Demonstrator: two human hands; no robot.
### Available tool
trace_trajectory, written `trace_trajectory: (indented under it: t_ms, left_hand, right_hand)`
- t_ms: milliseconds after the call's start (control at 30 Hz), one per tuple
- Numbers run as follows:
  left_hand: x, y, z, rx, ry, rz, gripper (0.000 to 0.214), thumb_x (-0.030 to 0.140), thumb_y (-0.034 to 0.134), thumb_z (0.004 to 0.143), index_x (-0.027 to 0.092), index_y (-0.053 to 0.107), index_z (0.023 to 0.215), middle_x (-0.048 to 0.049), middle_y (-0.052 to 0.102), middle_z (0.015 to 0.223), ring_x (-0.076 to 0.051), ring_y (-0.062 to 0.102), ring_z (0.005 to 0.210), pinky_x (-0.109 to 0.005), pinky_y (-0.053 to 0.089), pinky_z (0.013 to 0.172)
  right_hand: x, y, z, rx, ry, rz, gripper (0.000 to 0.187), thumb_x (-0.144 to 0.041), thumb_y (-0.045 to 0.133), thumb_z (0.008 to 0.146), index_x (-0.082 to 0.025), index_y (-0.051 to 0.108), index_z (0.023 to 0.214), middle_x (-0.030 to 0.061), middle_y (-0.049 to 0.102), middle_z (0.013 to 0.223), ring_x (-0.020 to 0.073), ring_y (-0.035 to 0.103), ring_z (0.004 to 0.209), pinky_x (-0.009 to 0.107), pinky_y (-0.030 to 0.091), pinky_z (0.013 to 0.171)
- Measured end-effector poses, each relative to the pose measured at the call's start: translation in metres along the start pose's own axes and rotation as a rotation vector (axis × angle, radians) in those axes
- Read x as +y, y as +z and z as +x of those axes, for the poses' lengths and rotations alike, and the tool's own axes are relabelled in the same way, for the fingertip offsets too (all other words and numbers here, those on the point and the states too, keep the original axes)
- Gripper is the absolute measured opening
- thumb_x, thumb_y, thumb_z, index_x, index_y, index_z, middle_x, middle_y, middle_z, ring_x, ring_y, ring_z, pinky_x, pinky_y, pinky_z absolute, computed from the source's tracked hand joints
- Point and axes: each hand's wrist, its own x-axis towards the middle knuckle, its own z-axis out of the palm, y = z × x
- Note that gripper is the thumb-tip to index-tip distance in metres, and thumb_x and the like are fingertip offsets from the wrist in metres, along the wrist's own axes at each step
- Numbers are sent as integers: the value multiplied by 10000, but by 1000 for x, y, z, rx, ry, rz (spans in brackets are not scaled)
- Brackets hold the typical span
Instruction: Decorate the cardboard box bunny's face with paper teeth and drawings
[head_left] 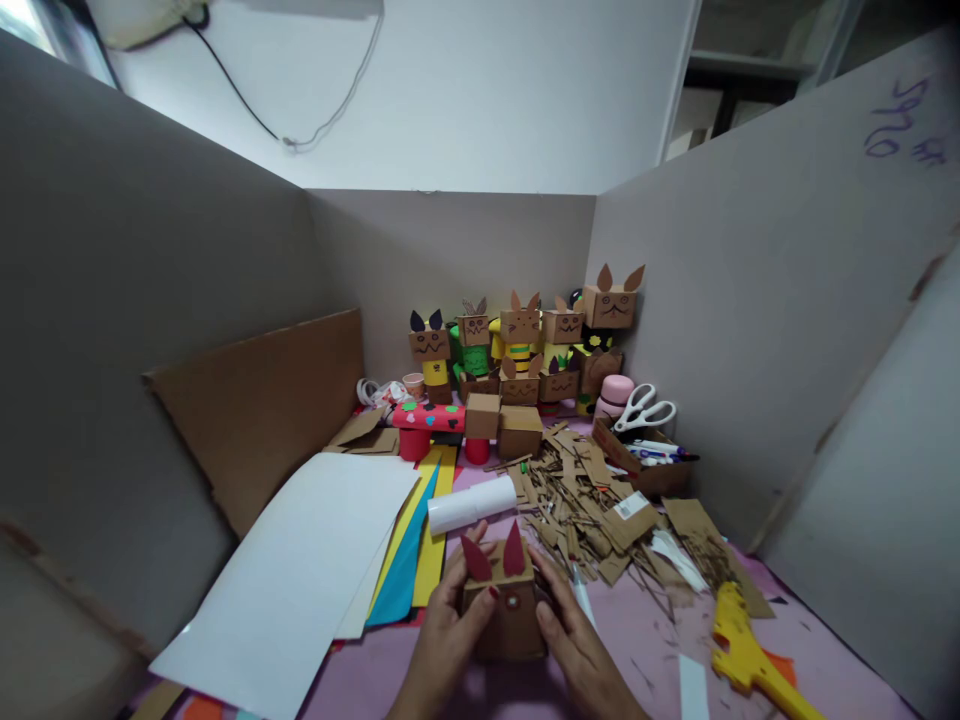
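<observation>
Your left hand (447, 632) clasps the cardboard box (508, 615) at its 9 o'clock side, your right hand (568, 640) at 3 o'clock, fingers curled around it. Both are equally near, and the red ears (514, 550) point to 12.

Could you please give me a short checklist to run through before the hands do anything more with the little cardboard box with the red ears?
1. Hold on the cardboard box: the left hand and the right hand grasp its sides. Ok.
2. Both red ears stand upright on its top. Ok.
3. Ears stuck fast: cannot tell.
4. Free room on the pink table: the white roll lies just behind the box and cardboard scraps crowd the right. Not ok.
5. The yellow gun-shaped tool lies at the right, apart from both hands. Ok.
</observation>
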Motion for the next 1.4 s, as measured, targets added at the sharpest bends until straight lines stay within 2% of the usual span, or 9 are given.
trace_trajectory:
  t_ms: [100,267,500,633,733,800,933,1067,1400]
  left_hand:
    - [13,-4,4,18,-28,38,485,569,732,709,216,750,1041,-112,632,1321,-356,473,1298,-436,397,1070]
    - [26,-3,5,-3,-130,47,416,521,719,748,179,776,976,-107,788,962,-305,695,926,-373,540,823]
    - [29,-4,6,8,-107,84,435,469,702,766,188,723,1098,-129,734,1145,-320,656,1065,-423,504,928]
    - [51,-6,8,140,153,523,510,380,658,779,222,612,1262,-122,544,1418,-337,430,1337,-548,296,1109]
    - [73,1,9,4,209,847,421,305,651,765,245,666,1181,-113,656,1287,-358,510,1255,-645,173,1115]
    - [84,8,9,-74,143,914,313,232,641,750,229,711,1055,-101,728,1137,-338,605,1112,-624,233,1093]
    - [93,18,9,-117,49,922,79,215,608,751,199,677,717,-55,728,764,-278,653,803,-467,453,907]
    - [93,19,9,-121,47,913,84,207,619,729,197,648,652,-26,704,674,-264,653,744,-476,394,952]
    - [96,21,5,-104,71,833,138,181,656,704,222,673,574,-7,722,640,-249,674,691,-491,241,1075]
  right_hand:
    - [-3,2,-1,-10,-5,11,540,-585,459,907,-355,455,1397,2,423,1509,186,298,1426,385,221,1172]
    - [-6,1,-1,-44,27,11,565,-607,430,908,-348,438,1410,-3,406,1520,187,280,1432,364,223,1172]
    - [6,3,3,-83,-50,183,567,-541,568,870,-430,407,1402,-27,395,1527,205,355,1400,379,310,1133]
    - [15,3,4,-66,-84,153,588,-552,571,860,-419,402,1408,3,402,1520,249,368,1391,442,289,1139]
    - [18,-2,4,-106,-140,49,584,-541,569,866,-422,400,1412,-2,402,1521,247,321,1415,426,262,1157]
    - [19,-4,5,-159,-164,-2,587,-522,557,881,-421,371,1428,-8,381,1534,241,292,1428,408,269,1157]
    - [24,-2,5,-134,-195,-5,615,-566,557,859,-375,407,1424,25,421,1512,272,336,1407,413,311,1139]
    - [29,8,4,-25,-190,53,638,-635,583,800,-359,499,1369,45,498,1456,288,396,1374,430,323,1129]
    - [19,14,-1,-3,-163,182,579,-599,589,822,-414,484,1360,5,495,1455,237,404,1372,378,348,1115]
